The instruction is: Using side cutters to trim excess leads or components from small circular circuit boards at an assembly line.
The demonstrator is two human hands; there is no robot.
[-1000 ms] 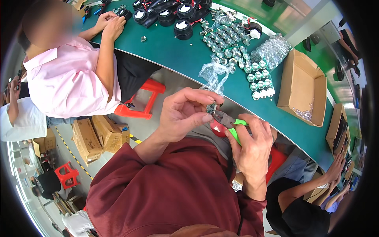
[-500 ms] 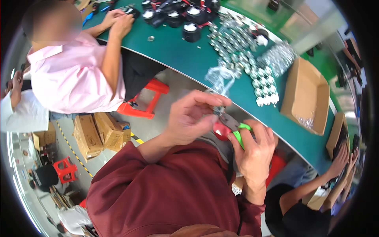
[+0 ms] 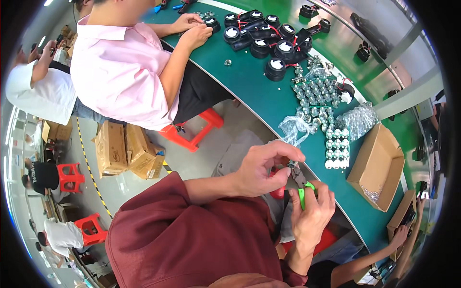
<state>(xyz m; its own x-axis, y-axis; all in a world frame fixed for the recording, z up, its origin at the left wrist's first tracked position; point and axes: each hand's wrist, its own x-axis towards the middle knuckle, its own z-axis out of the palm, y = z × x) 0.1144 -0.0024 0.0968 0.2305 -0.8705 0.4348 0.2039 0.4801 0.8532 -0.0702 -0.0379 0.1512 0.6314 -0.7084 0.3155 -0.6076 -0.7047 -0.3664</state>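
Observation:
My right hand (image 3: 312,211) is closed around a pair of cutting pliers (image 3: 298,177) with grey jaws and bright green handles. The handles stand apart. My left hand (image 3: 266,168) pinches a small metallic piece (image 3: 291,164) between thumb and fingertips, right at the plier jaws; its exact kind is too small to make out. Below the left fingers shows a smooth red thing (image 3: 277,192), partly hidden. Both hands are over my lap, by the table's near edge. Closest to them on the table lies crumpled clear plastic (image 3: 294,128).
On the green table (image 3: 254,91) lie sheets of small circuit boards (image 3: 337,149), a bubble-wrapped bundle (image 3: 357,120) and black round units with red wires (image 3: 276,69). An open cardboard box (image 3: 379,168) stands right. A co-worker in pink (image 3: 125,72) sits left; another person's arms (image 3: 379,254) reach in lower right.
The view has shifted, so the table and co-worker appear farther right. The left hand still pinches the small piece at the jaws, and the right hand still holds the pliers.

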